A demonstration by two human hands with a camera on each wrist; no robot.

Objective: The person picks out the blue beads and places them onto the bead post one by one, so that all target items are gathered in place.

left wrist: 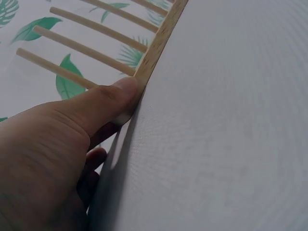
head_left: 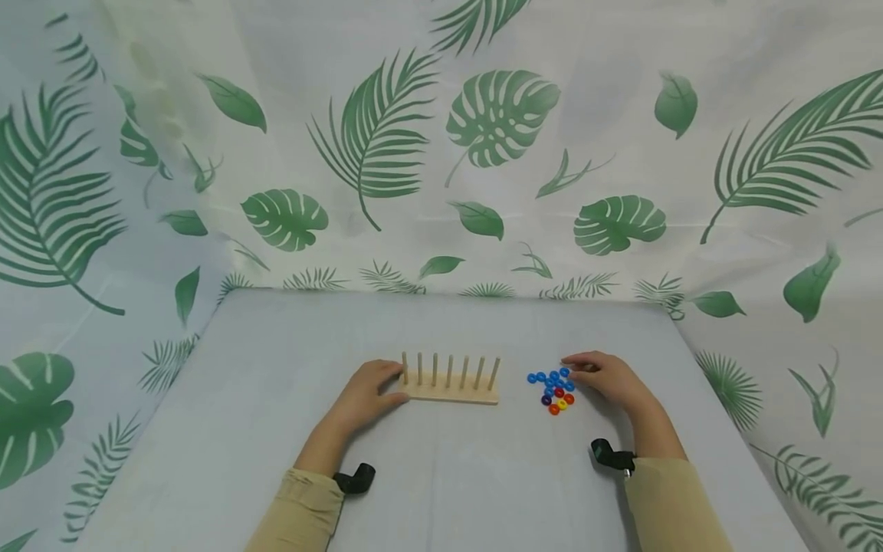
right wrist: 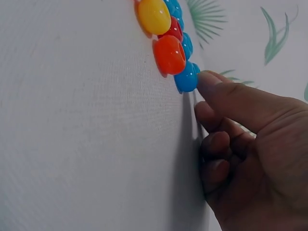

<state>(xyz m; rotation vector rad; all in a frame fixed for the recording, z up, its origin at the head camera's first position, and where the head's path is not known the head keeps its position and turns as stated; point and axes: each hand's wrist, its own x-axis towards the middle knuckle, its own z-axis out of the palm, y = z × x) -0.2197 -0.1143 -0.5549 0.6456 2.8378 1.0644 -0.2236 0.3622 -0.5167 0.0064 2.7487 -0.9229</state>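
Observation:
My left hand [head_left: 366, 392] grips the left end of a wooden peg rack [head_left: 451, 395], which stands on the table with a row of several upright pegs and no rings on them. In the left wrist view the thumb [left wrist: 126, 87] presses against the base's edge; the other fingers are partly hidden behind it. My right hand [head_left: 608, 377] is at the right side of a small group of beads, thumb and forefinger apart beside a blue bead [right wrist: 186, 79]. Among the group are several blue beads, an orange bead [right wrist: 169, 55], a yellow bead [right wrist: 154, 16] and a red one.
The table [head_left: 441, 475] has a pale cover. A leaf-printed curtain [head_left: 428, 153] hangs behind it and along both sides. Each wrist carries a black camera mount, one on the left [head_left: 355, 479] and one on the right [head_left: 612, 455].

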